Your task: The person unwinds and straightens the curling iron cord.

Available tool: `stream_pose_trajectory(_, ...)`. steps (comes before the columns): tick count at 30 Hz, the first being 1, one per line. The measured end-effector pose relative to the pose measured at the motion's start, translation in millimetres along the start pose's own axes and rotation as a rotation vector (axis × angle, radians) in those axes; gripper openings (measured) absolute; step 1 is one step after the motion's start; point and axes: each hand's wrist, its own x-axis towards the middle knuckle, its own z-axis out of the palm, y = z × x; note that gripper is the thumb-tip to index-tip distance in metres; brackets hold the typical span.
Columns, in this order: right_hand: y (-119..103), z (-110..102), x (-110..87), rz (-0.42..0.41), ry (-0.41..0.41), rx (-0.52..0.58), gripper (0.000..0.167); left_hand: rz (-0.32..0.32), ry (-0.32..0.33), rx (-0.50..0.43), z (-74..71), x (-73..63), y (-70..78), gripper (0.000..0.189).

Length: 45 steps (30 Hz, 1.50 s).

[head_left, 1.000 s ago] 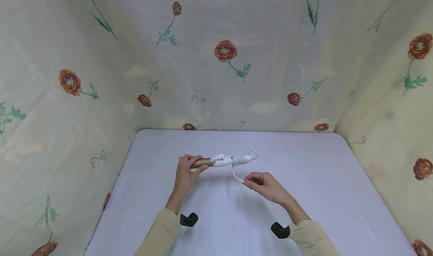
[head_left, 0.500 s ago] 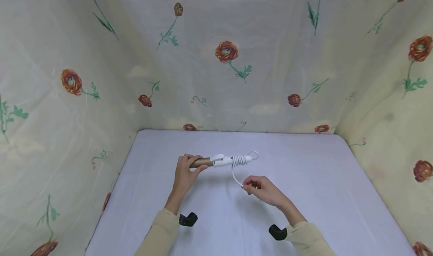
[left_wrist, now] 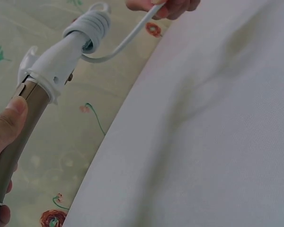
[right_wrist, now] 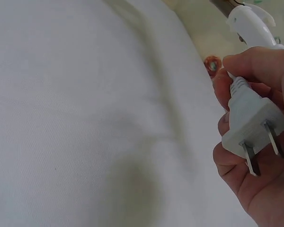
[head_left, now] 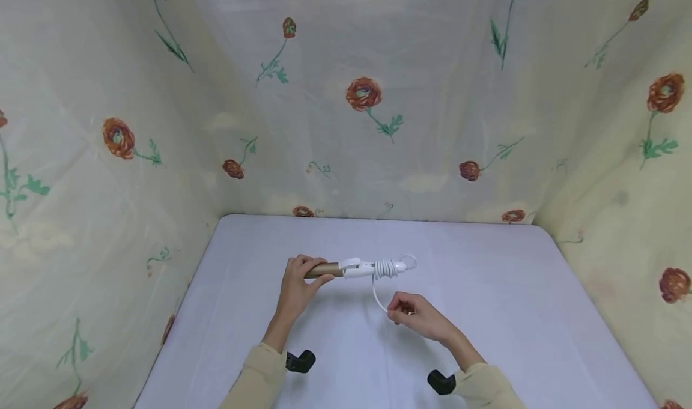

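Observation:
My left hand point(head_left: 296, 286) grips the gold-brown barrel point(left_wrist: 26, 123) of a curling iron, thumb laid along it. The iron's white handle point(head_left: 358, 269) points right, held above the table. Its white cord point(head_left: 385, 268) is wound round the handle in several tight turns, with a small loop at the far end. From the coil a short free length of cord curves down to my right hand point(head_left: 424, 322), which pinches it between thumb and fingertips. In the right wrist view a white two-pin plug point(right_wrist: 253, 120) lies against the curled fingers of that hand, its metal prongs facing the camera.
A white-covered table point(head_left: 346, 361) with rounded far corners lies under both hands. Flower-print curtains point(head_left: 411, 175) enclose it at the back and both sides. Black wrist-camera mounts point(head_left: 300, 361) stick out at both beige sleeves.
My right hand has drawn slightly down from the coil, its fingers curling in more, and the free cord hangs a little lower. The left hand keeps its grip. The head view has tilted slightly.

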Motion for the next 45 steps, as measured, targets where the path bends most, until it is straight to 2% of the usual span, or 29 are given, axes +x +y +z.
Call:
stream_pose_trajectory(4, 18, 2, 5.6, -0.003, 0.005, 0.012, 0.014, -0.006, -0.007, -0.007, -0.6, -1.2, -0.8, 0.037)
stream_pose_trajectory(14, 37, -5, 12.6, 0.033, 0.025, 0.005, 0.011, 0.021, 0.005, 0.0, -3.0, -0.9, -1.2, 0.036)
stream_pose_trajectory(25, 42, -12, 19.8, 0.043, 0.024, -0.045, 0.015, 0.027, -0.017, -0.003, -3.7, -2.8, -1.8, 0.037)
stream_pose_trajectory(32, 43, -19, 25.4, 0.015, 0.043, -0.069, 0.015, 0.048, -0.028, -0.012, -5.1, -1.4, -1.0, 0.036)
stream_pose_trajectory(37, 45, -26, 31.1, 0.036, 0.065, -0.107, 0.019, 0.057, -0.049, -0.014, -6.4, 0.1, -2.1, 0.035)
stream_pose_trajectory(41, 48, -33, 33.4, 0.04, 0.085, -0.111, 0.025, 0.042, -0.075, -0.026, -7.5, -2.6, -3.7, 0.038)
stream_pose_trajectory(45, 50, -38, 34.5, 0.015, 0.09, -0.109, 0.025, 0.034, -0.083, -0.026, -7.7, -6.1, -4.9, 0.038)
